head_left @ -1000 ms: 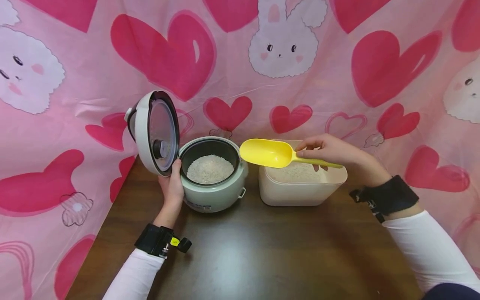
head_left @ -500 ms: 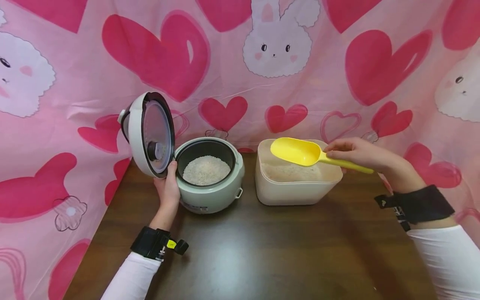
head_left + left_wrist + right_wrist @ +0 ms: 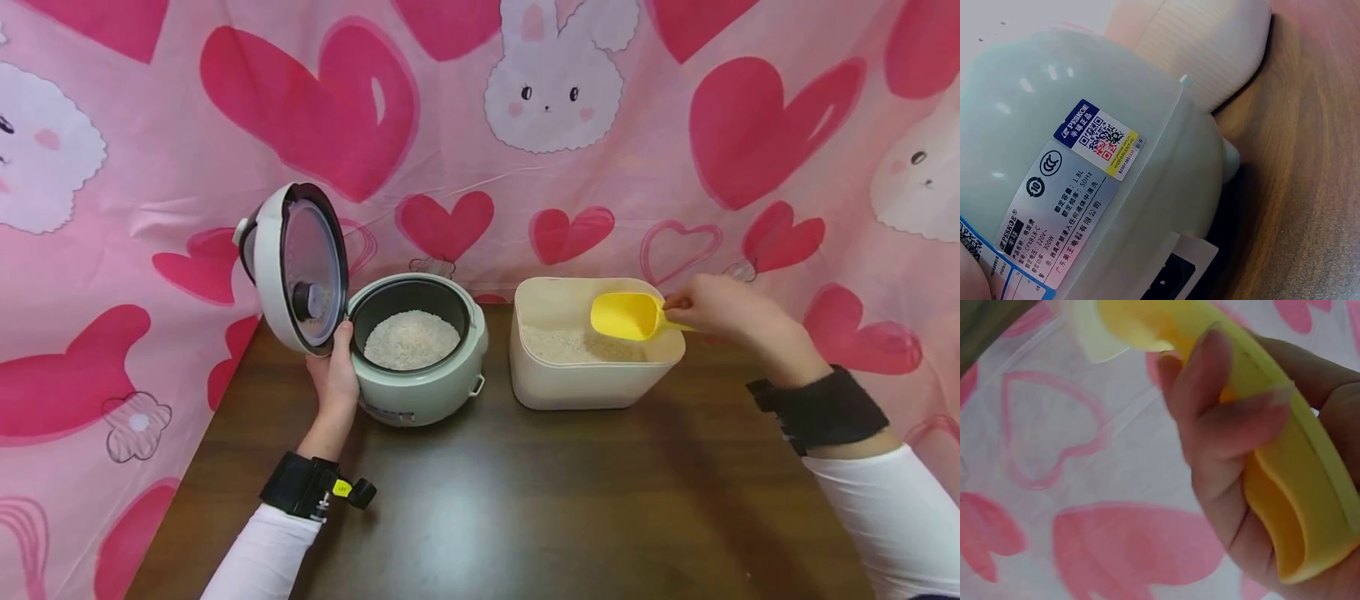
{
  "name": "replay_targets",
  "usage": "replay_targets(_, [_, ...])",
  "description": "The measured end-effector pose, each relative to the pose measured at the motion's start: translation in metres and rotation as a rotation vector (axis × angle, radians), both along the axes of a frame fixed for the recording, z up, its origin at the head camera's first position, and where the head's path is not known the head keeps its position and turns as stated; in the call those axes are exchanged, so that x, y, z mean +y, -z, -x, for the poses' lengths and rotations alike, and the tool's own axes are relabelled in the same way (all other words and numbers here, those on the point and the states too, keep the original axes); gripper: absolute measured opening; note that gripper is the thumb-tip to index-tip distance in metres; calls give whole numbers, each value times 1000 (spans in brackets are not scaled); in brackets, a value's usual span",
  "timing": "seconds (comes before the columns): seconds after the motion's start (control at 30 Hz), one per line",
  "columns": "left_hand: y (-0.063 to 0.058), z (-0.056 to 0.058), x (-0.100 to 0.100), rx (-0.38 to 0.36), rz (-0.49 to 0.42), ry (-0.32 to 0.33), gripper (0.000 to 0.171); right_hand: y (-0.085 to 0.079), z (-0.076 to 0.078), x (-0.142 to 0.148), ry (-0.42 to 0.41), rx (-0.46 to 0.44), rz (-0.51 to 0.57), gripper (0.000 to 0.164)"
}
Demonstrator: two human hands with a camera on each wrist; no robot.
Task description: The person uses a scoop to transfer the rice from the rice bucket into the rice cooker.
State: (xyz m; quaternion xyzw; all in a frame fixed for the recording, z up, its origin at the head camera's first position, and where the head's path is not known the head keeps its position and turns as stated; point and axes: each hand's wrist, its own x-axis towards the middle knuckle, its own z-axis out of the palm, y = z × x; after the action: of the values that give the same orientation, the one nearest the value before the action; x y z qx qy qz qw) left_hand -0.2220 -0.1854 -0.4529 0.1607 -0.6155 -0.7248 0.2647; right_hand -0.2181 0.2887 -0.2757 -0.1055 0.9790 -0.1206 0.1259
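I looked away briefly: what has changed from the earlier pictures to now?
The right hand has carried the yellow scoop rightward, from near the rice cooker to over the tub, gripping it throughout. Unchanged: the left hand at the cooker, the lid open.

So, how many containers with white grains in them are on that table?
2: the pale green rice cooker, by the left hand, and the cream bin, right of the cooker in the head view, where the right hand holds a yellow scoop. No others show.
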Motion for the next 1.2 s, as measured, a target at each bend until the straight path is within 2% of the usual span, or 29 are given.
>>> replay_targets(0.1, [-1,0,0,0,-7,3,51,-1,0,-18,9,26,-109,18])
replay_targets(0.3, [0,-2,1,-15,-7,0,52,5,-4,-47,56,55,-324,17])
replay_targets(0.43, [1,-3,3,-17,-3,0,51,15,-8,-58,17,88,-400,19])
replay_targets(0.53, [1,-2,2,-4,6,-2,50,21,-10,-65,-7,146,-435,18])
replay_targets(0.63, [0,-1,1,8,12,0,50,26,-10,-68,-15,205,-445,17])
replay_targets(0.73, [-1,-2,1,1,15,1,50,32,-8,-67,-18,218,-441,19])
replay_targets(0.9, [-2,-3,2,-4,9,7,49,39,-4,-63,-8,174,-407,25])
replay_targets(1.2, [0,-2,3,8,3,3,48,49,14,-38,70,34,-247,16])
